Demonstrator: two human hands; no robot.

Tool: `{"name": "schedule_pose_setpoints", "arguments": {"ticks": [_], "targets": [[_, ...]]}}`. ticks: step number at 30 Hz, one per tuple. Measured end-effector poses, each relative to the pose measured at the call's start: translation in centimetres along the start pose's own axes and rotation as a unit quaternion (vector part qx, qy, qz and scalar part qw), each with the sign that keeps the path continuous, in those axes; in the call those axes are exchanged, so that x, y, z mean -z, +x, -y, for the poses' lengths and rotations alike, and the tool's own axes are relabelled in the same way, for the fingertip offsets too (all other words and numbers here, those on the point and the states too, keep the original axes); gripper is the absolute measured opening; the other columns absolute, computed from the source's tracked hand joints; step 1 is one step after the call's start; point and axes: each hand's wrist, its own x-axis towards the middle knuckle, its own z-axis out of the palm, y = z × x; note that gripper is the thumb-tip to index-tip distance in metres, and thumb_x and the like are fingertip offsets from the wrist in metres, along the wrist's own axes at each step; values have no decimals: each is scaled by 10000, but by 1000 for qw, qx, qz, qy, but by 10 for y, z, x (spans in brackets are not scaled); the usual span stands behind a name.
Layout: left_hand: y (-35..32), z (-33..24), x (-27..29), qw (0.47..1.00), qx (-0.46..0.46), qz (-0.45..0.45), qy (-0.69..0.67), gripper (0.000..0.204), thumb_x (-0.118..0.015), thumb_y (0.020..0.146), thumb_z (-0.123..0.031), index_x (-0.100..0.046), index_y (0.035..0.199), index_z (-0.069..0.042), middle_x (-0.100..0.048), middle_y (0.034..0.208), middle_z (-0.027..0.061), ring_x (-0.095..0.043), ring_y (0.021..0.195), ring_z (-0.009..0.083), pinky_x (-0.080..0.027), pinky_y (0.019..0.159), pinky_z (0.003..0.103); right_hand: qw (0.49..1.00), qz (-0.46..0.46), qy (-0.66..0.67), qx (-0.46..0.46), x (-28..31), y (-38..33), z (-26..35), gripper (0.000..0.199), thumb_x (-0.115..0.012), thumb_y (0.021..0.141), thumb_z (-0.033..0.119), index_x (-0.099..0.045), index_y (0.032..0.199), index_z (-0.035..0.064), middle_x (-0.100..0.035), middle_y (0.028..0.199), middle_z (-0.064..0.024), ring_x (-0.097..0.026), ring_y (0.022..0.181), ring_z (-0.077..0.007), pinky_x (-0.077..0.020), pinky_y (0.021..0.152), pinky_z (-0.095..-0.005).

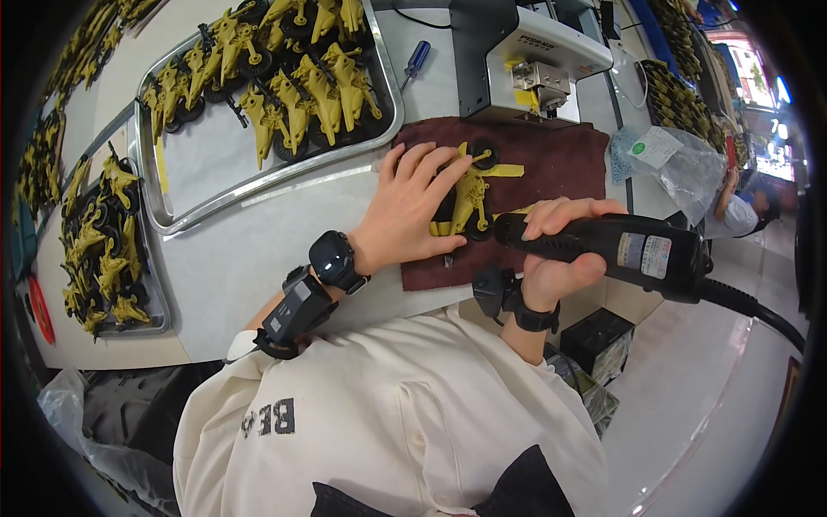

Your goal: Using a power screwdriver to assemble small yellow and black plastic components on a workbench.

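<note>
A yellow toy motorcycle with black wheels (pixel 469 202) lies on a maroon cloth (pixel 564 164). My left hand (pixel 413 202) grips it from the left, fingers over its far end and thumb by its near end; the palm hides part of it. In my right hand (pixel 560 258) is a black corded power tool (pixel 620 246), held lengthwise with the fingers wrapped round its body. The tool's front end points left and meets the toy's near wheel; whether they touch I cannot tell. Yellow strips stick out on the toy's right side.
A metal tray (pixel 258 202) holds several yellow toy motorcycles at the far left, and a smaller tray (pixel 159 323) holds more. A blue screwdriver (pixel 418 60) lies beside a white-and-black machine (pixel 525 60). Right of the cloth is a clear plastic bag (pixel 689 172). Another person (pixel 736 207) sits at far right.
</note>
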Motion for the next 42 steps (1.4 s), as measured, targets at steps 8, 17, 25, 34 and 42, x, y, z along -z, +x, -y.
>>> {"name": "schedule_pose_setpoints", "arguments": {"ticks": [8, 17, 25, 34, 42], "targets": [[-1, 3, 3, 1000, 3, 3, -6, 845, -733, 617, -352, -371, 1337, -98, -392, 1292, 121, -324, 1232, 322, -182, 1039, 498, 993, -4, 57, 107, 2, 61, 20, 698, -496, 818, 620, -386, 1139, 9, -525, 621, -106, -491, 454, -199, -440, 447, -322], [2, 1, 4, 1000, -9, 3, -11, 849, -734, 608, -363, -379, 1332, -96, -390, 1301, 118, -326, 1234, 328, -187, 1042, 494, 993, -79, 12, 88, -22, 141, 1, 389, -579, 837, 293, -444, 1032, -16, -529, 592, -99, -514, 452, -190, -442, 439, -299], [-2, 3, 2, 1000, -16, -19, -6, 847, -739, 599, -358, -383, 1316, -82, -398, 1270, 131, -340, 1213, 324, -196, 1041, 494, 986, 132, 82, 65, -21, 18, 28, 813, -514, 796, 650, -317, 1249, 5, -529, 684, -129, -505, 482, -235, -423, 493, -363], [0, 3, 0, 999, -21, -23, -6, 836, -735, 592, -346, -391, 1302, -70, -407, 1251, 134, -347, 1204, 326, -203, 1037, 494, 981, 129, 147, 6, -23, 0, 10, 786, -693, 759, 482, -294, 1238, 5, -582, 793, -152, -571, 641, -254, -474, 605, -361], [-2, 0, 4, 999, -8, -50, -9, 848, -741, 545, -333, -409, 1277, -64, -420, 1224, 157, -356, 1196, 340, -220, 1030, 498, 997, 63, 41, 20, -43, -10, 3, 695, -651, 744, 583, -361, 1096, 59, -502, 683, -76, -470, 490, -178, -405, 454, -304]]}}
